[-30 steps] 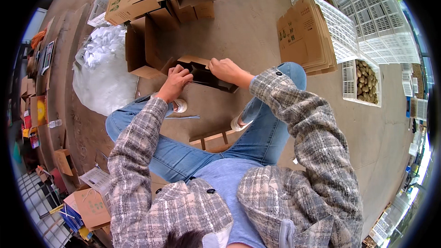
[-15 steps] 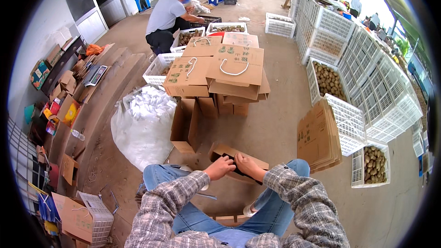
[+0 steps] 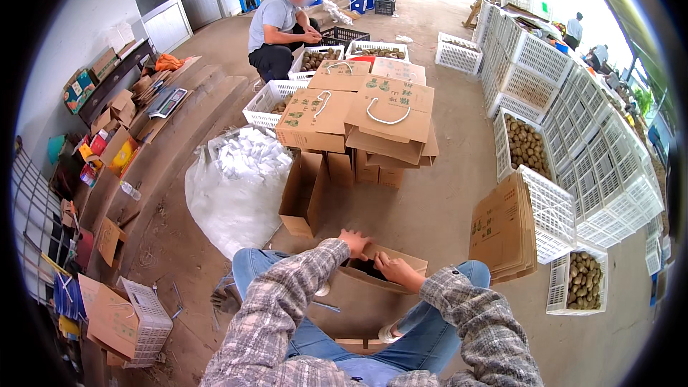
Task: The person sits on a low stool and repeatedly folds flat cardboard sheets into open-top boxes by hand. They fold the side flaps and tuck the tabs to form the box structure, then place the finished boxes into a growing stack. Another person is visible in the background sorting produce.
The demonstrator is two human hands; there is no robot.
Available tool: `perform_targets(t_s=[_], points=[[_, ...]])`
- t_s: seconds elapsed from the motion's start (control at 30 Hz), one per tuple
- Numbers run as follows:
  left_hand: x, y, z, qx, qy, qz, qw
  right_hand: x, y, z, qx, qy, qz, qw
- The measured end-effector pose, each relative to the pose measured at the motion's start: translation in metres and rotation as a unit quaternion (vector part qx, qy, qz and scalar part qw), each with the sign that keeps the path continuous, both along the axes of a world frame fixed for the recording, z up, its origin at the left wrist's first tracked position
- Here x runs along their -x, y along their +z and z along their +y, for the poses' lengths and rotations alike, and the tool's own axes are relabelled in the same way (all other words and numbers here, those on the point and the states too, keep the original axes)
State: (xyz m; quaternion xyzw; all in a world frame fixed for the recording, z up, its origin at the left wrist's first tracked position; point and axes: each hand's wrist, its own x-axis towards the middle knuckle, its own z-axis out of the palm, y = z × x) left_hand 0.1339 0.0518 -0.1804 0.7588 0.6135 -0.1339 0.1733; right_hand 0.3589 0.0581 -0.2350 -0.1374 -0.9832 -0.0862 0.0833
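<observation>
A brown cardboard box (image 3: pixel 410 257) with a dark open top stands between my knees. My left hand (image 3: pixel 354 244) lies at its far left corner, fingers stretched out over the edge. Near the middle of the opening, my right hand (image 3: pixel 398 271) has its fingers curled over the near wall, its fingertips partly hidden inside. Just beyond my left hand an open, upright cardboard box (image 3: pixel 302 193) stands on the floor. To its left slumps a big white sack (image 3: pixel 228 208) full of white packing pieces (image 3: pixel 251 158).
Handled cartons (image 3: pixel 315 120) are stacked ahead, with a crouching person (image 3: pixel 277 29) beyond them. Flattened cartons (image 3: pixel 502 229) lean on a white crate (image 3: pixel 550 211) at right. Crates of brown round produce (image 3: pixel 584 279) and tall crate stacks (image 3: pixel 609 147) line that side. Cluttered steps (image 3: pixel 161 172) rise at left.
My left hand has moved from the middle of the box to its far left corner, fingers spreading. My right hand has shifted slightly. The view has swung a little left.
</observation>
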Motion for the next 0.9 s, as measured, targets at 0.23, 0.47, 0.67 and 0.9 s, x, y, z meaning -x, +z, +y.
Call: perform_targets(t_s=[0.23, 0.47, 0.67, 0.9], points=[[0.004, -0.035, 0.026, 0.076, 0.039, 0.028, 0.996, -0.031, 0.038, 0.033, 0.340, -0.196, -0.025, 0.919], [0.002, -0.062, 0.022, 0.092, 0.057, 0.125, 0.986, -0.069, 0.034, 0.062, 0.501, -0.498, -0.108, 0.700], [-0.009, -0.057, 0.027, 0.056, 0.034, 0.153, 0.986, -0.055, 0.013, 0.046, 0.404, -0.415, -0.067, 0.813], [-0.002, -0.073, 0.027, 0.051, 0.085, 0.096, 0.990, -0.065, 0.026, 0.056, 0.599, -0.320, -0.037, 0.733]])
